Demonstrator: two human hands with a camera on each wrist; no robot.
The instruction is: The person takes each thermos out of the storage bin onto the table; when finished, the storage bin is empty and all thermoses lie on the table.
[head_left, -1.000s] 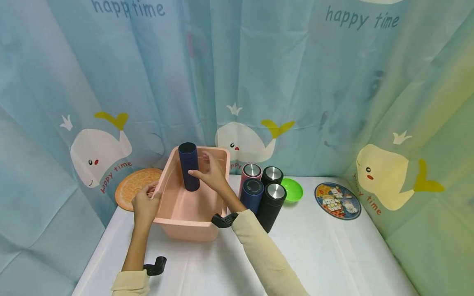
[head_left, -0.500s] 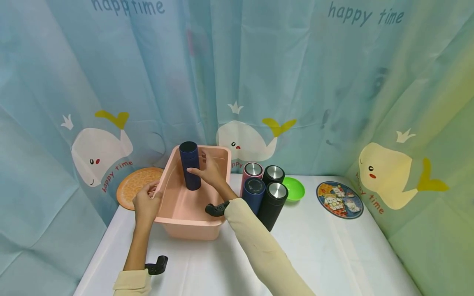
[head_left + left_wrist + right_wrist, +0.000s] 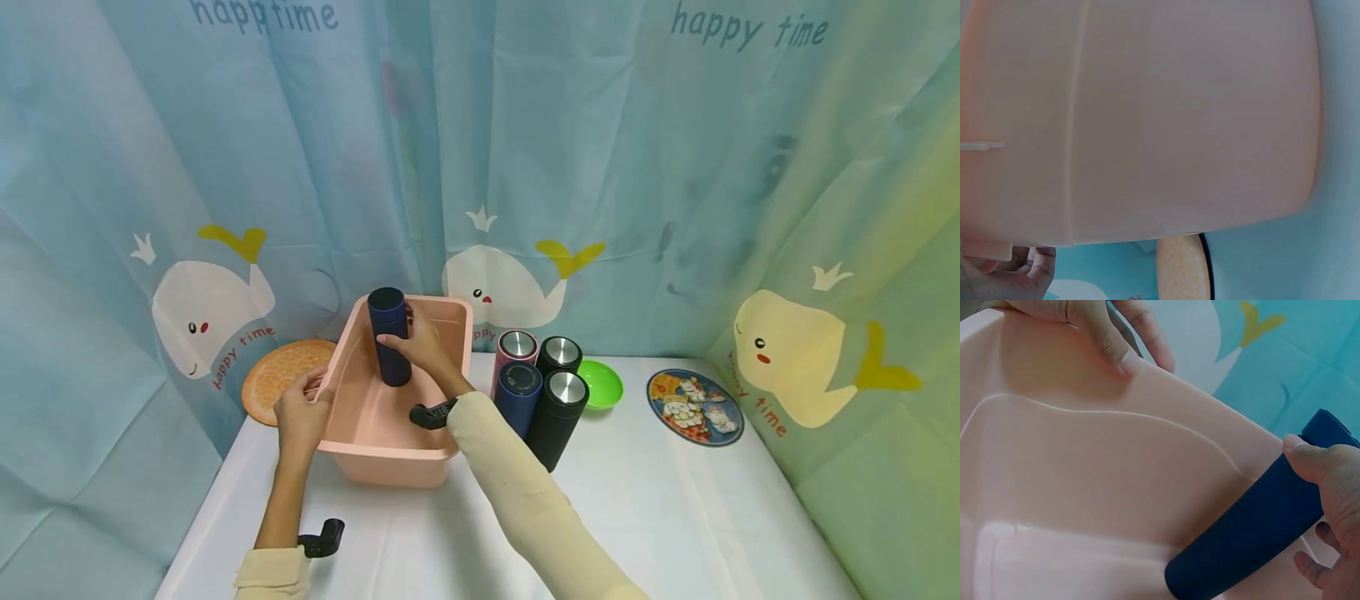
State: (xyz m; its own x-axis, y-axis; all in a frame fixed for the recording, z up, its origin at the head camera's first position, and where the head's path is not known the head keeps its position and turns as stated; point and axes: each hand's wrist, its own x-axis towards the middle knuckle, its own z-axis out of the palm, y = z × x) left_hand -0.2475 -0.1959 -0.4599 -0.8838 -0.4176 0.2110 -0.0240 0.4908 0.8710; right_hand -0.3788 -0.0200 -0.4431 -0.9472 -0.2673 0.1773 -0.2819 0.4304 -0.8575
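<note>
A pink plastic basin (image 3: pixel 382 454) stands on the table, its rim held at the left side by my left hand (image 3: pixel 303 408). In the left wrist view the basin's outer wall (image 3: pixel 1191 112) fills most of the picture, with curled fingers (image 3: pixel 1041 269) at its rim. Inside the basin a navy thermos flask (image 3: pixel 392 354) stands upright near the far left corner. My right hand (image 3: pixel 427 343) reaches over the basin and grips the flask's upper part, thumb in front and fingers around the right side. The right wrist view shows the thumb (image 3: pixel 1304 456) lying against the navy flask (image 3: pixel 1247 525).
Right of the basin several flasks stand close together: a pink one (image 3: pixel 517 346), a blue one (image 3: pixel 517 400) and black ones, the nearer (image 3: pixel 558 421) in front. Behind them sits a green bowl (image 3: pixel 600 385). A round patterned mat (image 3: pixel 693 408) lies farther right, an orange mat (image 3: pixel 273 379) at left.
The fingers of my right hand, spread off the flask earlier, have come in around its upper part. The flask still stands in the basin. My left hand keeps its hold on the rim.
</note>
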